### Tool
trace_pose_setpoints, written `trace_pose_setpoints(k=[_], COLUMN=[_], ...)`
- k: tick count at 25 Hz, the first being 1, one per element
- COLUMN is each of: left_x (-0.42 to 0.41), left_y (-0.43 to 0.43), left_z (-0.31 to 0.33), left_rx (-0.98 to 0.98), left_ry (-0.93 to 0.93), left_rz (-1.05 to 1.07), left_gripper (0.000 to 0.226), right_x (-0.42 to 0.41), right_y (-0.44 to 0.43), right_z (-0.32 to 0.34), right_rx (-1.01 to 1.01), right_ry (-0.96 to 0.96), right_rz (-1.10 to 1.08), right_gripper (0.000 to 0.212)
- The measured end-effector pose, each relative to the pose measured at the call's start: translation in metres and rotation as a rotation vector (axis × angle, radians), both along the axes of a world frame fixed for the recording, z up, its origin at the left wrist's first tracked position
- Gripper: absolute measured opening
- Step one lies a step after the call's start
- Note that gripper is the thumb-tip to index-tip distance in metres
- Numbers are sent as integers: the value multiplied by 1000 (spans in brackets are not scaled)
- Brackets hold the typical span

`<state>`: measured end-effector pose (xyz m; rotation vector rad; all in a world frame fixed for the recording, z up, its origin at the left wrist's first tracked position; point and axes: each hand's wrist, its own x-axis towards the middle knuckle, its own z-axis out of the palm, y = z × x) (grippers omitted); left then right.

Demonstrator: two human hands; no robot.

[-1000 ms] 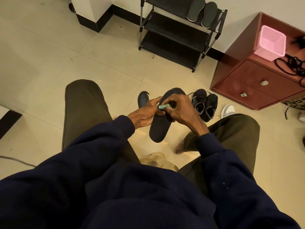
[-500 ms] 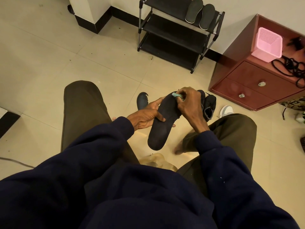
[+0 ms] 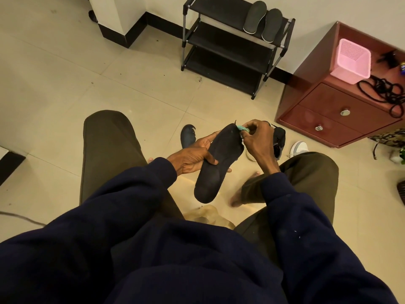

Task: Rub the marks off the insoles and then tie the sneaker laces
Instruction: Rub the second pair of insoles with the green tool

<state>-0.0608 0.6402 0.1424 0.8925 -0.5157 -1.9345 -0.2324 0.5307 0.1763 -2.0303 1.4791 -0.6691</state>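
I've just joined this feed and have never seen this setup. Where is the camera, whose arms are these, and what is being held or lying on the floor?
There is no machine here. The single camera sits on a person's head and looks down at their own lap and hands. The left hand grips a dark insole around its middle. The right hand pinches a small teal piece against the insole's toe end; I cannot tell whether it is an eraser or a cloth. On the tiled floor lie a second insole, black sneakers partly hidden behind the right hand, and a white shoe.
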Motion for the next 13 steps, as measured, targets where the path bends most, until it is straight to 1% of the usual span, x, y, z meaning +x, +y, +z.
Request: trace_pose_setpoints(k=[3,4,8,11,13], left_x=[0,1,-1,0,1], left_y=[-2,-1,0,-1,1], left_z=[1,1,2,3,2], left_rx=[7,-2,13,-14,-15], left_ry=[-24,-29,6,36,36], left_rz=[6,4,-11,-21,-28], left_gripper=[87,87,87,89,90], right_x=[5,8,0,2,5], right_y=[0,0,-3,-4,-2], right_z=[5,3,-1,5,2], right_rx=[22,30,66,53,47], right_ry=[-76,-87,-73,-123,-69], right_rz=[112,114,-12,94,112], right_gripper=[7,7,7,9,7])
